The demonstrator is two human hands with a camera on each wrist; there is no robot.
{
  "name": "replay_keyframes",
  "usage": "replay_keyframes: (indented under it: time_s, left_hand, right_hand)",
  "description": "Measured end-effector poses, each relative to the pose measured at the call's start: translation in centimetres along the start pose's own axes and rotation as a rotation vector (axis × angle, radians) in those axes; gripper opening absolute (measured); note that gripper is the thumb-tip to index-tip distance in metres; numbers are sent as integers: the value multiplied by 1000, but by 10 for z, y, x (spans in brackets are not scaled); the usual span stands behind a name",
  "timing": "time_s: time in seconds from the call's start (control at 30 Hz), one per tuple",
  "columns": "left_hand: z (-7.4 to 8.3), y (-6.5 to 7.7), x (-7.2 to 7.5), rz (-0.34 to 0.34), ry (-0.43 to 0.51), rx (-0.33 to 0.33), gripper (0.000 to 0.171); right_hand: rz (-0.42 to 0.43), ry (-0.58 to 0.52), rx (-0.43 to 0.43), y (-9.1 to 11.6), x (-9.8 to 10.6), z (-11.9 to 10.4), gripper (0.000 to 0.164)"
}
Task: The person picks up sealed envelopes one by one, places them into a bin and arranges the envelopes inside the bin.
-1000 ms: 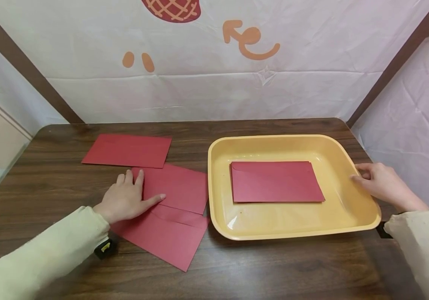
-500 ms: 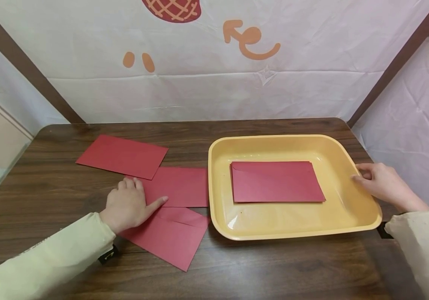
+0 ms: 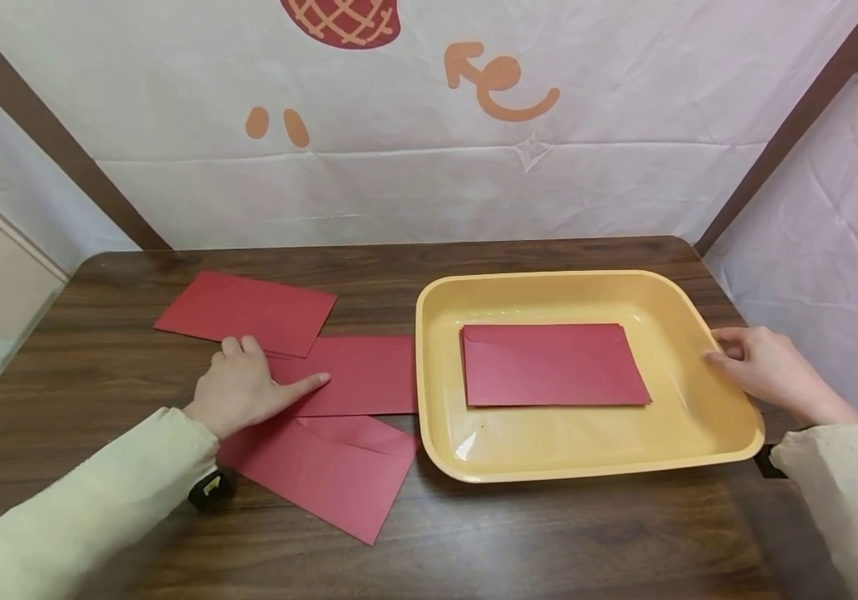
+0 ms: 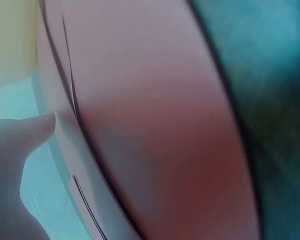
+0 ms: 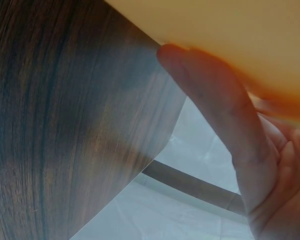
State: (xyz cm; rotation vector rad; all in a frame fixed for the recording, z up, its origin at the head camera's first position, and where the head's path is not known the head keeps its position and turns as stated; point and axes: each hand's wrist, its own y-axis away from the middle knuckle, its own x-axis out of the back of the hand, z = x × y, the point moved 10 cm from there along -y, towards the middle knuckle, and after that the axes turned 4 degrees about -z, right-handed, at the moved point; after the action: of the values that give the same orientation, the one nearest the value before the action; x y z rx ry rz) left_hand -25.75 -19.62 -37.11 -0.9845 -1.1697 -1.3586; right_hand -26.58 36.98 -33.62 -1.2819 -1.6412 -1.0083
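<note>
My left hand (image 3: 237,387) rests over the left part of the middle red envelope (image 3: 368,375), its thumb stretched across the paper. Its other fingertips lie by the lower edge of the far red envelope (image 3: 248,308), which overlaps the middle one. A third red envelope (image 3: 346,483), flap side up, lies slantwise at the near side, partly covered by the hand and the middle envelope. In the left wrist view the thumb (image 4: 20,140) touches an envelope edge. At the right, my right hand (image 3: 766,371) grips the rim of a yellow tray (image 3: 549,442), thumb inside.
Inside the tray sits a neat stack of red envelopes (image 3: 556,364). The middle envelope reaches the tray's left wall; whether it goes under is hidden. A white printed curtain (image 3: 398,200) hangs behind the brown wooden table (image 3: 511,542).
The middle envelope has turned straight with the tray, and the far envelope has tilted. My left hand dipped toward me, then moved back up and left. The right hand and tray have stayed put.
</note>
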Motion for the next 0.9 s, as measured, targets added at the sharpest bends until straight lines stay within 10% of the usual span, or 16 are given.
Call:
replay_keyframes:
  time_s: [0.6, 0.9]
  left_hand:
    - [-25, -13, -17, -292, 169, 173, 110]
    - [-26, -14, -7, -302, 258, 73, 95]
  right_hand:
    - [6, 7, 6, 1, 0, 0, 42]
    - [-8, 0, -9, -1, -1, 0, 43]
